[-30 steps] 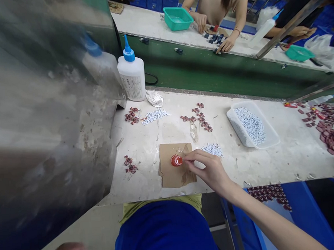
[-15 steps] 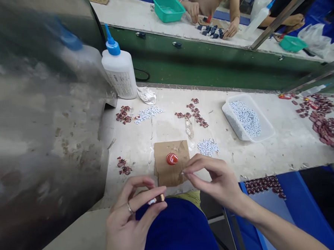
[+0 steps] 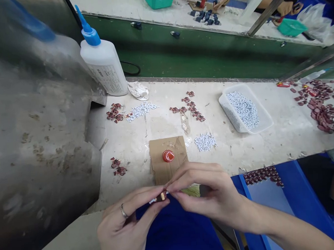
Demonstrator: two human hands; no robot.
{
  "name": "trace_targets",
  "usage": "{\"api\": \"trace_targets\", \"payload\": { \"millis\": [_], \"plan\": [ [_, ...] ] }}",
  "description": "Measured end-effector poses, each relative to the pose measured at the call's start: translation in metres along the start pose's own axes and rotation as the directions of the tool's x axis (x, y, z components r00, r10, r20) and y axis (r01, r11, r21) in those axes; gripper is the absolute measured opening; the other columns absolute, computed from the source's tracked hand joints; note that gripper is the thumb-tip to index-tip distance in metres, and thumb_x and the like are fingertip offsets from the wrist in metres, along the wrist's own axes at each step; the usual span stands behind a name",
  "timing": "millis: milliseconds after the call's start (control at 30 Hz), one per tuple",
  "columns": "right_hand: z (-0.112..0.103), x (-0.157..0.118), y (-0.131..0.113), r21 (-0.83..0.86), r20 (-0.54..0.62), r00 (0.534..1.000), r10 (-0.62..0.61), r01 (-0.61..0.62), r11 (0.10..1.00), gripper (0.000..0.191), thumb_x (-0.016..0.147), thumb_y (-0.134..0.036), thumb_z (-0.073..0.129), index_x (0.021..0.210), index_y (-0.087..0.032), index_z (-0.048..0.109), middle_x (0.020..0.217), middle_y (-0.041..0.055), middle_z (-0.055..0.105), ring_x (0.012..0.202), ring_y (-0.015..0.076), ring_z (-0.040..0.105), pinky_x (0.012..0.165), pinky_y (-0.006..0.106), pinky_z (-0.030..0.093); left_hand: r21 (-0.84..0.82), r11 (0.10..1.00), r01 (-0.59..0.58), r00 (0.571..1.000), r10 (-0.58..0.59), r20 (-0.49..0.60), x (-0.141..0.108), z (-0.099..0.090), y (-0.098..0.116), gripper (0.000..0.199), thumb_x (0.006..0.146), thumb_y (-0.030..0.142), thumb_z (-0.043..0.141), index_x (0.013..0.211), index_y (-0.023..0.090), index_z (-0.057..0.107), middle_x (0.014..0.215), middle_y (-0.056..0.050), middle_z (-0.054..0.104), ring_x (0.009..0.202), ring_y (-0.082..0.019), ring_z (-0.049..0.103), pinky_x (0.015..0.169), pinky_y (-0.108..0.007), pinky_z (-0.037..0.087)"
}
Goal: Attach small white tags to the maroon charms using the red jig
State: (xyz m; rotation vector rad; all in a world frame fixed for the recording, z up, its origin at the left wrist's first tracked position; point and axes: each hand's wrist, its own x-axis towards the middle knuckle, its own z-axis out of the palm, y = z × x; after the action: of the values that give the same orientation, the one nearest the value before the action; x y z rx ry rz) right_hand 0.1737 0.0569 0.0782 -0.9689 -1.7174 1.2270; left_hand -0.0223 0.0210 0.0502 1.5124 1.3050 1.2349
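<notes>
Both hands meet low over the lap, just below the near edge of the pale stone worktable (image 3: 269, 149). The left hand (image 3: 124, 228), palm up with a ring on one finger, pinches a small dark-red and tan piece (image 3: 161, 196) between thumb and forefinger. The right hand (image 3: 212, 193) comes in from the right, wrist bent, thumb and forefinger tips closed on the same piece's right end. The piece lies roughly level, long axis left to right; it's tiny, with a whitish bit at its left end, details too small to tell. Just beyond sits a brown cardboard scrap (image 3: 165, 166) bearing a red round cap (image 3: 168, 155).
</notes>
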Motion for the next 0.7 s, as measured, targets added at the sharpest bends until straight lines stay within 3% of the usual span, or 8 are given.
{"api": "trace_targets", "payload": {
  "millis": [200,400,567,700],
  "plan": [
    [-0.003,0.0,-0.004,-0.082,0.082,0.995,-0.055,0.062,0.995,0.02,0.095,-0.009,0.067,0.111,-0.019,0.073,0.101,0.0075,0.077,0.088,0.0157,0.075,0.076,0.026,0.065,0.001,1.0,0.013,1.0,-0.013,-0.01,0.002,0.001,-0.001,0.034,0.08,0.016,0.082,0.103,0.04,0.076,0.098,0.019,0.076,0.082,0.001,0.074,0.089,0.001,0.052],
    [-0.006,-0.001,-0.01,-0.316,0.129,0.979,-0.16,0.193,0.929,0.026,0.1,-0.007,0.058,0.122,-0.016,0.069,0.107,0.0115,0.076,0.095,0.0167,0.075,0.081,0.025,0.065,-0.019,0.998,0.061,0.997,-0.061,-0.042,0.002,0.006,0.002,0.033,0.079,0.016,0.082,0.102,0.038,0.077,0.101,0.013,0.077,0.087,-0.004,0.075,0.089,-0.006,0.058],
    [-0.005,0.004,-0.009,-0.108,0.016,1.0,0.013,-0.011,0.994,0.022,0.093,-0.02,0.073,0.115,-0.024,0.072,0.099,0.0058,0.075,0.089,0.0186,0.072,0.076,0.032,0.065,-0.026,0.994,0.107,0.991,-0.108,-0.073,0.005,0.015,0.0,0.039,0.081,0.016,0.081,0.109,0.042,0.074,0.099,0.014,0.077,0.082,-0.007,0.076,0.082,-0.007,0.06],
    [-0.007,0.015,0.003,-0.079,0.097,0.989,0.109,-0.102,0.992,0.016,0.092,-0.022,0.076,0.108,-0.024,0.075,0.1,0.0039,0.075,0.092,0.0178,0.071,0.082,0.034,0.062,0.019,0.989,0.144,0.988,-0.142,-0.055,-0.003,0.013,-0.007,0.046,0.085,0.017,0.076,0.124,0.039,0.066,0.103,0.009,0.078,0.089,-0.01,0.077,0.086,-0.014,0.062]
  ]
}}
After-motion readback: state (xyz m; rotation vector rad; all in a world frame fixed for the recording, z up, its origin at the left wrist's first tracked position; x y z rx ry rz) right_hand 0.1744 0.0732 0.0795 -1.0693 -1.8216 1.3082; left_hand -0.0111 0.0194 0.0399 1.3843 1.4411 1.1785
